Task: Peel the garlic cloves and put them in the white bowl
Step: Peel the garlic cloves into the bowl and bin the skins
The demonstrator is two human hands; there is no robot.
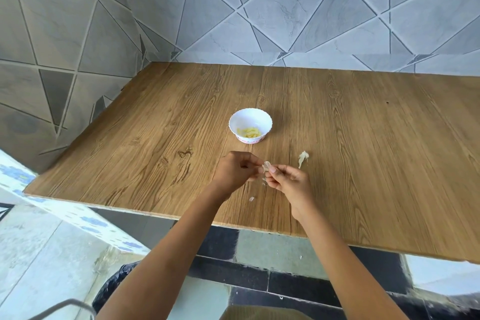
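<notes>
A small white bowl (pixel 250 119) with a scalloped rim stands in the middle of the wooden table (pixel 363 153) and holds several peeled yellowish garlic cloves (pixel 248 132). Just in front of the bowl, my left hand (pixel 235 170) and my right hand (pixel 288 182) meet above the table. Both pinch one small garlic clove (pixel 266 165) with pale skin between their fingertips. The clove is mostly hidden by the fingers.
A loose piece of garlic skin (pixel 302 158) lies to the right of my hands. Small skin scraps (pixel 251 199) lie near the table's front edge. A tiled wall rises behind and to the left of the table. Below the front edge is a tiled floor.
</notes>
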